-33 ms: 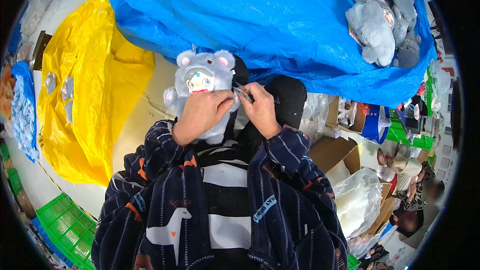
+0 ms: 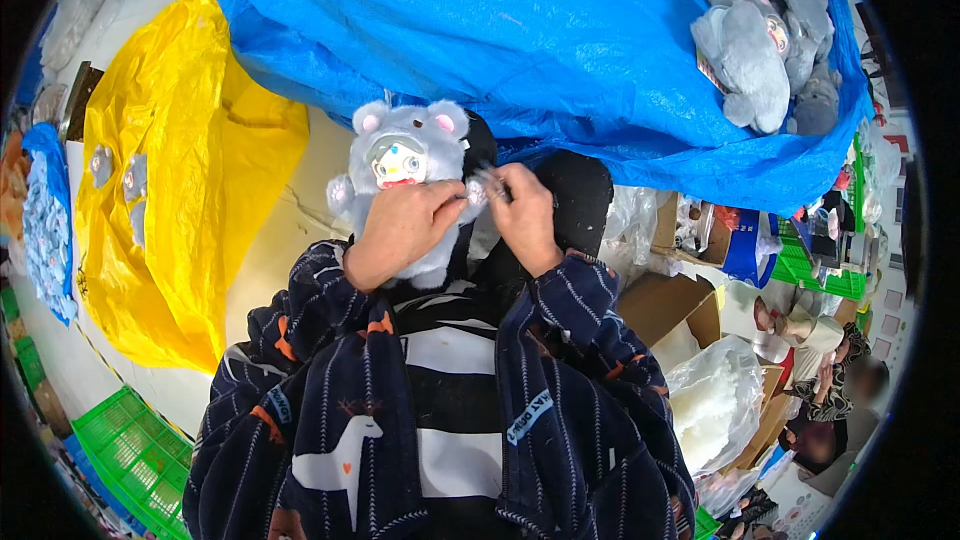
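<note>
Grey plush toy (image 2: 415, 125) lying face-up at the worker's twelve o'clock. From where I stand, the left hand (image 2: 400, 230) crosses its belly, grip pinching the plush beside the three-o'clock paw; the right hand (image 2: 526, 212), just beyond, pinches a slim, blurred object (image 2: 489, 181). Yellow sheeting (image 2: 190, 200) lies at nine o'clock.

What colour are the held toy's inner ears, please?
The inner ears are pink; the head view shows it.

dark capital lettering marks two light-blue patches (image 2: 531, 417) on the dark pinstriped jacket (image 2: 345, 370).
</note>
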A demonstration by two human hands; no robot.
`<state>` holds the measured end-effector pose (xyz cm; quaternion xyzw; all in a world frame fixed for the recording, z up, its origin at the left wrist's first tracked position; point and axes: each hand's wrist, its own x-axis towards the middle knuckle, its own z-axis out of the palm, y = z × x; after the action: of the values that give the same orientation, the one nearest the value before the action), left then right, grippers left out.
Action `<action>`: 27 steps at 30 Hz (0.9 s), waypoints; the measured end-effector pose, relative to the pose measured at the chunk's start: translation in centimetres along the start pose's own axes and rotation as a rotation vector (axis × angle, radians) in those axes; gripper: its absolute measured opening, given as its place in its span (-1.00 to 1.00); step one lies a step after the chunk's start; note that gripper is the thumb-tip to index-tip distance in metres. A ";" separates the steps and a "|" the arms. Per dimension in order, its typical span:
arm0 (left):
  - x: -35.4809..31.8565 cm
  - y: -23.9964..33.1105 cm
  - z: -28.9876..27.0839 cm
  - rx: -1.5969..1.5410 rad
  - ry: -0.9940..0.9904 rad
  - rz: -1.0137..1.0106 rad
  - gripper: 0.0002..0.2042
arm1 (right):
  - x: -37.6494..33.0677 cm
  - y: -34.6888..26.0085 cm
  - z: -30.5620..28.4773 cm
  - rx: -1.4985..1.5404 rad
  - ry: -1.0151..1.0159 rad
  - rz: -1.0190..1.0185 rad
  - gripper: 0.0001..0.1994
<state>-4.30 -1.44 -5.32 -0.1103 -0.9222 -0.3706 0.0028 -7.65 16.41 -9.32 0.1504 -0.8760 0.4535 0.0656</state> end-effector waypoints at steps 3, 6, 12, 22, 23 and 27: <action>-0.3 -0.3 0.3 -0.025 0.031 -0.005 -0.81 | 0.7 1.7 -1.6 0.108 0.217 0.250 -0.76; -0.5 -0.2 0.1 -0.023 0.010 -0.035 -0.80 | 0.2 1.3 -3.3 0.340 0.006 0.397 -0.72; -0.2 -0.3 0.4 0.008 -0.001 -0.020 -0.79 | -0.1 -0.3 -0.5 0.142 -0.094 0.006 -0.84; 0.0 0.1 0.5 0.081 -0.081 -0.016 -0.83 | -0.6 0.3 0.1 -0.071 0.006 -0.070 -0.85; 0.0 0.0 0.5 0.066 -0.072 -0.018 -0.83 | -0.7 0.6 0.0 -0.086 -0.007 -0.081 -0.84; -0.2 -0.4 0.6 0.028 -0.036 0.014 -0.84 | -0.6 1.3 0.0 -0.157 -0.040 -0.110 -0.82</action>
<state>-4.15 -1.37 -6.00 -0.1233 -0.9264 -0.3557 -0.0096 -7.46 17.23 -10.47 0.2017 -0.9004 0.3761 0.0843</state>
